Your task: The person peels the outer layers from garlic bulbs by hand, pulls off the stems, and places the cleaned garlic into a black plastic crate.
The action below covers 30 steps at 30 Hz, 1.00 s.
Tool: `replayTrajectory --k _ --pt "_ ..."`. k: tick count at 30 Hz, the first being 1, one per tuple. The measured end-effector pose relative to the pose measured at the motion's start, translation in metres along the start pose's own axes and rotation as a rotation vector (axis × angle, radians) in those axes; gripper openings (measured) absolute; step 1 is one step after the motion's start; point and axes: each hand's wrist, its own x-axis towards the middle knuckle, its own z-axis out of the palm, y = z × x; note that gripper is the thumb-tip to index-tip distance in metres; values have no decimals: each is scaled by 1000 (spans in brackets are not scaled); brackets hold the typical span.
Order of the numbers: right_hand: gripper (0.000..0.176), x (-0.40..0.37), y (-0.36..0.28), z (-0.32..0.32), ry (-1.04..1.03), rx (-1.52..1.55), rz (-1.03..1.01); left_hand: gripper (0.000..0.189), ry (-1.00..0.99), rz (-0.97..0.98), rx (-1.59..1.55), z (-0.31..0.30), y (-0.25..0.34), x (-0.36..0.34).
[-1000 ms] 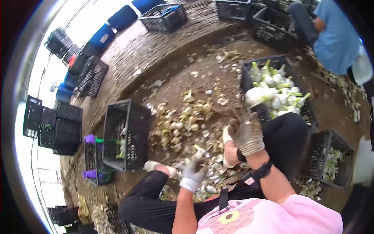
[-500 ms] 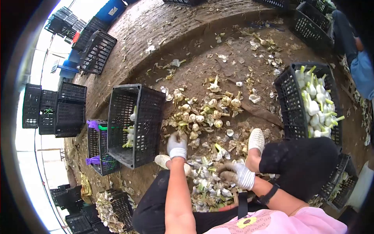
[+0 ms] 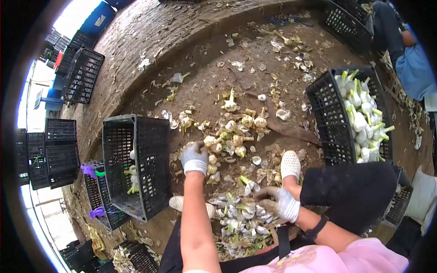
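My left hand (image 3: 194,157), in a soiled white glove, reaches down at the left edge of a pile of untrimmed garlic bulbs (image 3: 237,140). Its fingers are bent in against the bulbs, and their tips are partly hidden, so what they grip cannot be made out. My right hand (image 3: 278,203), gloved too, hovers over a heap of garlic peels (image 3: 239,223) between my legs. Its fingers are loosely curled and apart from the thumb, with nothing visible between them. A trimmed piece with a green stem (image 3: 246,181) lies just beyond the peel heap.
A black crate (image 3: 154,166) at left holds a few white garlic bulbs (image 3: 132,179). At right another black crate (image 3: 321,120) is heaped with cleaned garlic (image 3: 364,120). Stacked crates (image 3: 52,148) stand far left. A person in blue (image 3: 415,70) sits at upper right.
My left hand has moved forward along the left side of the garlic pile. My right hand stays over the peels. The camera view has shifted slightly, moving the crates in the picture.
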Motion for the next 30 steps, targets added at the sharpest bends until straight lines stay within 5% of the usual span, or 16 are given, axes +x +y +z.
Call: replayTrajectory --k 4,5,9,12,13,16,24,30 --pt "44 -3 -2 5 241 -334 -395 16 -33 109 -150 -40 74 -97" --pt "44 -8 -7 5 217 -370 -331 16 -58 110 -179 -44 89 -118" --pt "25 -21 -2 4 271 -746 -495 24 -31 347 -139 -67 143 -185" --pt "20 -33 0 2 109 -278 -469 55 55 7 -663 -76 146 -226" --pt "20 -36 0 1 41 -102 -412 69 79 147 -485 -84 143 -235" --pt "20 -52 -8 3 -146 257 -262 77 -42 35 -631 -83 146 -262" --pt "25 -60 -10 6 -208 293 -231 64 212 192 -306 -92 171 -278" --pt "29 -56 4 0 -328 702 -109 53 254 322 -68 -89 168 -264"
